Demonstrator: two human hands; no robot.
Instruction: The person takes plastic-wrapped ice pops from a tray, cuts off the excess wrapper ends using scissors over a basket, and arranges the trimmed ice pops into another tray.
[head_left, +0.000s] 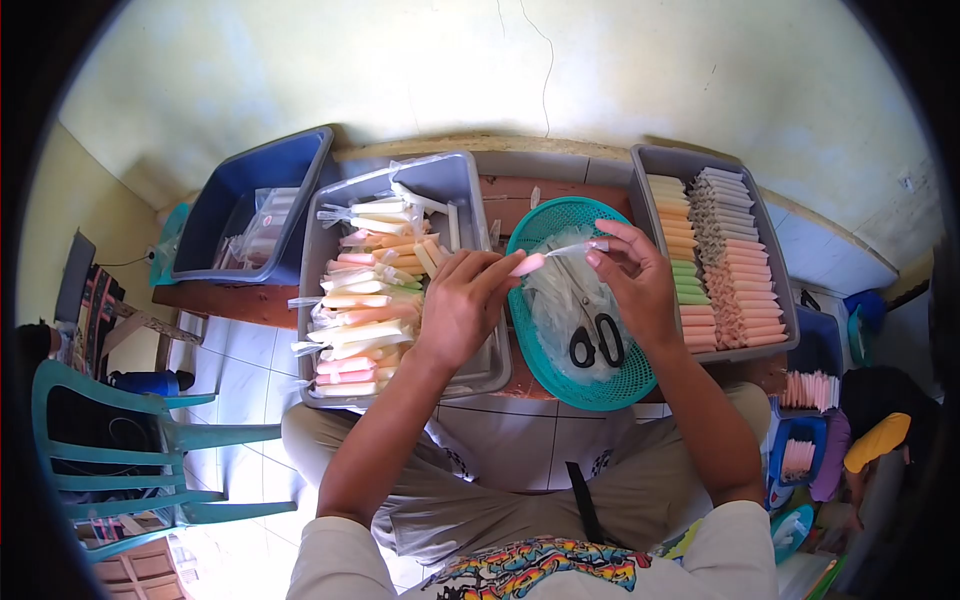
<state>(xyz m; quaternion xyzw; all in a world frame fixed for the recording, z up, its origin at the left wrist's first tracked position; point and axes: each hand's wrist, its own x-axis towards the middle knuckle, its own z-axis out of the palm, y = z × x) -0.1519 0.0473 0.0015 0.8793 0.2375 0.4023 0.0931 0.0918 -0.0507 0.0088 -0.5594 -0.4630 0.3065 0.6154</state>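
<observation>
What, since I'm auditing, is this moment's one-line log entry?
left hand: holds pink tube; right hand: at its clear end; scissors: in green basket

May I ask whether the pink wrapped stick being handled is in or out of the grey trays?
Out: the left hand and right hand hold the pink wrapped stick over the turquoise mesh basket.

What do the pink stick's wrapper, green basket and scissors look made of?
Wrapper: likely thin, glossy plastic film, clear and crinkled. Green basket: probably plastic, faintly glossy, with moulded-looking mesh. Scissors: black handles, perhaps smooth plastic; grey blades, probably metal.
</observation>
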